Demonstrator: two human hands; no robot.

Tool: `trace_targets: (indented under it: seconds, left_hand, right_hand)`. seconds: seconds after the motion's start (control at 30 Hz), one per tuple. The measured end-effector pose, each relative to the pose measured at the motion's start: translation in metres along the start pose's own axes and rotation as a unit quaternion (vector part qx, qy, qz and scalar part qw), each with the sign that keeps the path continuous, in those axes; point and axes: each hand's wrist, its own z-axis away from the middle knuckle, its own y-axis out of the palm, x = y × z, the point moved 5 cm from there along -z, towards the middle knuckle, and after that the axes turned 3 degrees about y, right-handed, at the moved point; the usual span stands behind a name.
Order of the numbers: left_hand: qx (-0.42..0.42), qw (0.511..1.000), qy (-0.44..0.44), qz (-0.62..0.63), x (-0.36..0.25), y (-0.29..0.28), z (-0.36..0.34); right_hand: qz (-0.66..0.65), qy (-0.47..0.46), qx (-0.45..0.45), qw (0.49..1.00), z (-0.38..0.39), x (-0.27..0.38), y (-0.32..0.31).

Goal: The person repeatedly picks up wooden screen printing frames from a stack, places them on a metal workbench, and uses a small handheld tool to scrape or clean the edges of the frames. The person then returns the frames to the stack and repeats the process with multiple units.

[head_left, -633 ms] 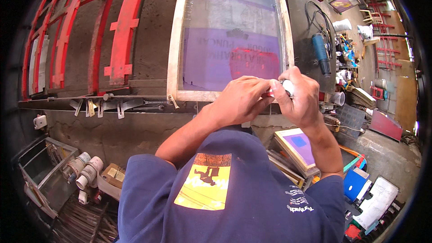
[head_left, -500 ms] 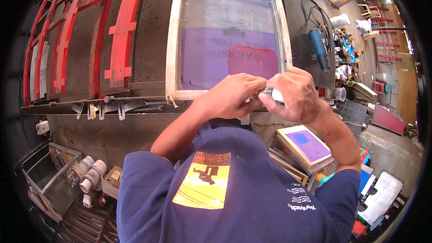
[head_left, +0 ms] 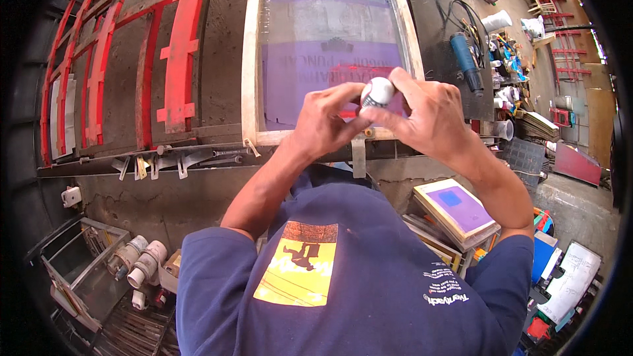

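Note:
My left hand (head_left: 320, 118) and my right hand (head_left: 428, 112) grip a small white cylindrical container (head_left: 377, 91) between them, its round end with dark markings turned upward. Both hands are closed around it over the near part of a wood-framed printing screen (head_left: 252, 66) with translucent purple mesh and reversed lettering. A red patch shows in the mesh, partly hidden by my fingers. A metal strip (head_left: 359, 158) hangs at the screen's near edge, just below the container.
Red slatted racks (head_left: 181, 46) stand left of the screen. A blue power tool (head_left: 467, 62) with black cable lies right on a dark board. Tools (head_left: 142, 166) line the bench edge. Stacked screens (head_left: 455, 211) lean below right; buckets (head_left: 145, 264) and a metal-framed bin (head_left: 82, 244) sit lower left.
Both hands, with the container, have moved up and to the left from the screen's near right corner. The container has turned so its round end shows.

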Motion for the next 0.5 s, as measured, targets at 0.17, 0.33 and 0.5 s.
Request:
trace_targets:
  seconds: [0.17,0.33,0.5]
  left_hand:
    - [0.143,0.987,-0.039,0.061,-0.003,0.016,0.0]
    - [0.245,0.963,-0.018,0.108,-0.008,0.004,-0.01]
    - [0.195,0.977,-0.035,0.081,-0.03,-0.001,0.002]
  right_hand:
    - [-0.032,-0.014,0.014,0.999,-0.006,0.005,-0.008]
    - [-0.031,-0.092,0.049,0.994,0.0,0.014,0.005]
    - [-0.049,-0.32,0.119,0.939,-0.004,0.021,0.0]
